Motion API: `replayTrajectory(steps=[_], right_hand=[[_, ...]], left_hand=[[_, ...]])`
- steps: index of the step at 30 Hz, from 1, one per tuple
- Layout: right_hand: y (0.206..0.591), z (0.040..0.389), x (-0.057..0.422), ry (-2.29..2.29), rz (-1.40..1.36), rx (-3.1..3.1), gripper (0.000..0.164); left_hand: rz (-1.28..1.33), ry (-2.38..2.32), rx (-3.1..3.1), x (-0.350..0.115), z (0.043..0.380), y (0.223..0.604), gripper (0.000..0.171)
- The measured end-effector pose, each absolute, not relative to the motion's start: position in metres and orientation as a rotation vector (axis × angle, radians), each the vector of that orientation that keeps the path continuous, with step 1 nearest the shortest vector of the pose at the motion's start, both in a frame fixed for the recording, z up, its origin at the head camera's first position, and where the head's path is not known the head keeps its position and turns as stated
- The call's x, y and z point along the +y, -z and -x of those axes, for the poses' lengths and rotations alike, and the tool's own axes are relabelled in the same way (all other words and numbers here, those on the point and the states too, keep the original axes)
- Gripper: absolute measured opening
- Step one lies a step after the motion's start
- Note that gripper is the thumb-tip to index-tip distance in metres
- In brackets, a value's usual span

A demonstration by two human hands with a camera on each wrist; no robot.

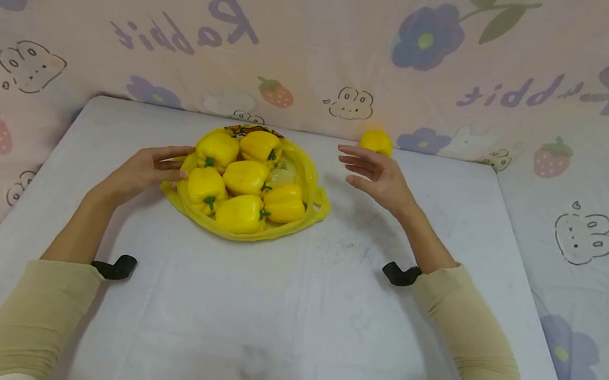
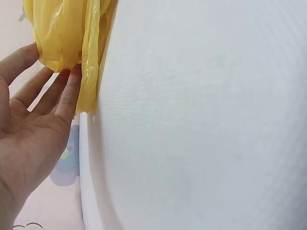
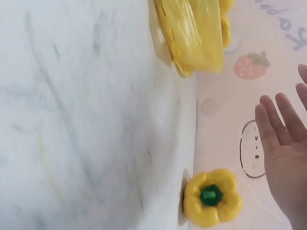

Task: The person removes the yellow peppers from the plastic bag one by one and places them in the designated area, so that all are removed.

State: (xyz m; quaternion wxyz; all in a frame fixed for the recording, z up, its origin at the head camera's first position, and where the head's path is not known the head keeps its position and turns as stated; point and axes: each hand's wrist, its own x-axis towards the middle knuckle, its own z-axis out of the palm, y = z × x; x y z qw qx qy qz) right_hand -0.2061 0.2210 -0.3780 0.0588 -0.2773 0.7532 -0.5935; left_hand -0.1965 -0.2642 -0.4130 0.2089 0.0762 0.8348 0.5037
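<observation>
Several yellow bell peppers point(image 1: 246, 177) with green stems lie in an opened yellow plastic bag point(image 1: 245, 236) on the table. My left hand point(image 1: 143, 174) touches the bag's left side; in the left wrist view its extended fingers point(image 2: 69, 93) rest against the plastic. To the right of the bag, my right hand point(image 1: 374, 175) hovers with fingers extended and nothing in it. One more yellow bell pepper point(image 1: 376, 142) stands at the table's back edge, partly hidden behind that hand in the head view. The right wrist view shows this pepper point(image 3: 212, 197) whole, apart from the hand.
The white table point(image 1: 291, 323) meets a pink printed cloth point(image 1: 318, 44) along its back edge. Black curved pieces, one at the left wrist point(image 1: 116, 267) and one at the right wrist point(image 1: 402, 274), stick out from the sleeves. Faint dark smudges mark the tabletop.
</observation>
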Motion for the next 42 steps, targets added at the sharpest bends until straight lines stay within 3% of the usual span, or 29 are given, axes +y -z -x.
replayTrajectory(steps=[42], right_hand=[[0.396,0.204,0.155,1.414,0.996,2.051,0.052]], left_hand=[[-0.221,-1.428,2.319,-0.263,0.197,0.416,0.064]])
